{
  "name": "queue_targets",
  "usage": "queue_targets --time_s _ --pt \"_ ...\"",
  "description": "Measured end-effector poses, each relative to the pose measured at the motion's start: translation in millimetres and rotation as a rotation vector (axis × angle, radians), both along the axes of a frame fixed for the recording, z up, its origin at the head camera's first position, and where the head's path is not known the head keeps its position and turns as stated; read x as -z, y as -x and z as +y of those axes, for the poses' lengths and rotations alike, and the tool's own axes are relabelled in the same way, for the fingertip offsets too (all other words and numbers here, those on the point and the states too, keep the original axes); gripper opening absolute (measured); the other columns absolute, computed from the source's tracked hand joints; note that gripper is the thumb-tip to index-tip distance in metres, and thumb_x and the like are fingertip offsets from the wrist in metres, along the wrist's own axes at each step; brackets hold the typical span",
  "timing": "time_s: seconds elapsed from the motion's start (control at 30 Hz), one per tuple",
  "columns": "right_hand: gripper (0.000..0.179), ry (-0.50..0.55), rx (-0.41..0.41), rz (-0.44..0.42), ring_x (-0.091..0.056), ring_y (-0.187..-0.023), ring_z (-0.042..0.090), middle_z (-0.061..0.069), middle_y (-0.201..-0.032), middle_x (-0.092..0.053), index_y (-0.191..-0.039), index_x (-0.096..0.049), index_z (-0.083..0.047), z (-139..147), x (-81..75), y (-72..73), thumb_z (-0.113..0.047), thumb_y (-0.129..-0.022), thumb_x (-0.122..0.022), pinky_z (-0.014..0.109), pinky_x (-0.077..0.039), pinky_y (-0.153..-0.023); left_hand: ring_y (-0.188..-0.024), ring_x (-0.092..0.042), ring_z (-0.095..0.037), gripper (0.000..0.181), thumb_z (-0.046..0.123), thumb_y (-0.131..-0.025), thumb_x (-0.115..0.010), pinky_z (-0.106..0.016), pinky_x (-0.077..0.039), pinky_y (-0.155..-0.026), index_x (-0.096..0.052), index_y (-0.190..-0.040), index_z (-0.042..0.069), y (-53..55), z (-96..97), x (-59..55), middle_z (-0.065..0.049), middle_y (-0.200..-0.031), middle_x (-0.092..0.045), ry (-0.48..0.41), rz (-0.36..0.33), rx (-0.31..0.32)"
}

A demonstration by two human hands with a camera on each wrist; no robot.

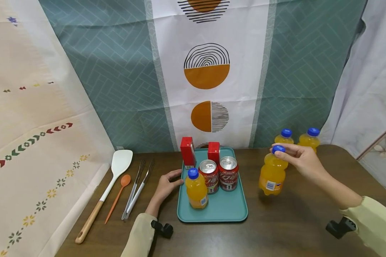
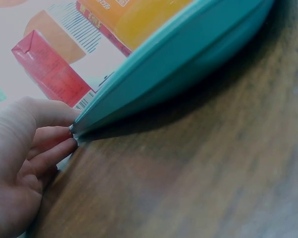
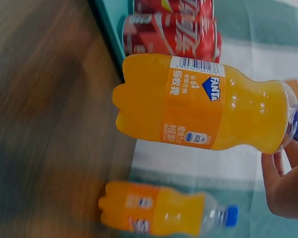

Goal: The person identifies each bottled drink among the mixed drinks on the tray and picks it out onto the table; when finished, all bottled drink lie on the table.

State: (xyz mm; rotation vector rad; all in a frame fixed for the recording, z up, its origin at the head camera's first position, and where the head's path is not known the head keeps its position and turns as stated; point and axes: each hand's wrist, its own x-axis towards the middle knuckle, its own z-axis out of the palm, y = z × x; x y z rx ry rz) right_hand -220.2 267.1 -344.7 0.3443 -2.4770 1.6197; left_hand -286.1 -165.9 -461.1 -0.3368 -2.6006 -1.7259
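Observation:
My right hand pinches an orange Fanta bottle at its blue cap and neck. The bottle hangs nearly upright above the table, right of a teal tray. My left hand holds the tray's left rim; in the left wrist view, the fingers meet the tray's edge. On the tray stand another Fanta bottle at front left, two red soda cans and two red cartons at the back. The lower can is partly hidden by the bottle.
Two more Fanta bottles stand at the back right, partly behind my right hand. Left of the tray lie metal tongs, an orange spoon and a white spatula with a wooden handle. Patterned cloth hangs behind the table.

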Motion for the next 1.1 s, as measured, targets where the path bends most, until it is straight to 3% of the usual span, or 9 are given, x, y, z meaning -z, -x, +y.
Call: queue_targets --time_s 0.2,0.37,0.47,0.6,0.77,0.97,1.1 --pt "0.019 0.019 0.155 0.016 -0.061 -0.087 -0.020 -0.038 -0.090 -0.066 -0.111 -0.071 -0.031 30.3 6.0 -1.6 -0.022 -0.096 -0.061 0.005 -0.051 -0.070 -0.126 -0.055 -0.038 0.042 0.005 -0.086 -0.070 -0.053 -0.040 -0.111 -0.062 -0.127 -0.004 1.0 0.0 -0.3 -0.022 -0.130 -0.063 0.004 0.002 0.002" --pt "0.023 0.050 0.259 0.033 -0.056 -0.091 -0.026 -0.040 -0.090 -0.066 -0.116 -0.071 -0.021 52.2 11.9 0.5 -0.023 -0.094 -0.064 -0.002 -0.043 -0.073 -0.126 -0.056 -0.038 0.042 0.004 -0.086 -0.070 -0.053 -0.041 -0.110 -0.062 -0.127 -0.004 0.8 -1.0 -1.0 -0.023 -0.130 -0.063 0.002 0.008 0.009" --pt "0.027 0.019 0.327 0.026 -0.053 -0.087 -0.027 -0.043 -0.085 -0.063 -0.119 -0.070 -0.022 63.7 15.3 2.0 -0.028 -0.093 -0.065 -0.003 -0.040 -0.070 -0.125 -0.056 -0.038 0.043 0.004 -0.086 -0.070 -0.052 -0.041 -0.110 -0.062 -0.127 -0.005 0.6 -1.3 0.3 -0.023 -0.130 -0.063 0.001 0.003 0.007" --pt "0.021 0.000 0.406 0.023 -0.051 -0.081 -0.027 -0.045 -0.077 -0.060 -0.113 -0.070 -0.033 76.5 20.5 3.9 -0.032 -0.092 -0.067 -0.002 -0.038 -0.067 -0.125 -0.056 -0.038 0.043 0.005 -0.086 -0.070 -0.052 -0.041 -0.110 -0.062 -0.127 -0.005 -0.3 -0.4 1.5 -0.023 -0.130 -0.063 0.001 -0.003 0.002" --pt "0.016 0.042 0.472 0.019 -0.051 -0.075 -0.028 -0.045 -0.073 -0.059 -0.101 -0.068 -0.041 89.4 27.0 3.6 -0.030 -0.090 -0.069 -0.003 -0.039 -0.063 -0.126 -0.056 -0.038 0.043 0.004 -0.086 -0.070 -0.052 -0.040 -0.111 -0.061 -0.127 -0.005 -1.1 0.9 2.5 -0.023 -0.130 -0.063 -0.003 -0.008 0.006" --pt "0.018 0.124 0.512 0.028 -0.054 -0.072 -0.026 -0.042 -0.072 -0.060 -0.092 -0.068 -0.042 99.1 30.2 2.6 -0.025 -0.089 -0.071 -0.004 -0.040 -0.062 -0.125 -0.056 -0.038 0.042 0.004 -0.086 -0.069 -0.053 -0.041 -0.110 -0.062 -0.127 -0.005 -0.3 1.3 1.7 -0.023 -0.130 -0.063 -0.001 -0.003 0.004" --pt "0.019 0.118 0.543 0.021 -0.053 -0.071 -0.027 -0.044 -0.071 -0.058 -0.090 -0.066 -0.044 102.6 31.3 2.2 -0.026 -0.088 -0.072 -0.004 -0.040 -0.060 -0.126 -0.055 -0.038 0.043 0.004 -0.086 -0.069 -0.053 -0.040 -0.111 -0.061 -0.127 -0.005 -0.7 0.3 -0.3 -0.023 -0.131 -0.062 -0.009 -0.012 0.007"
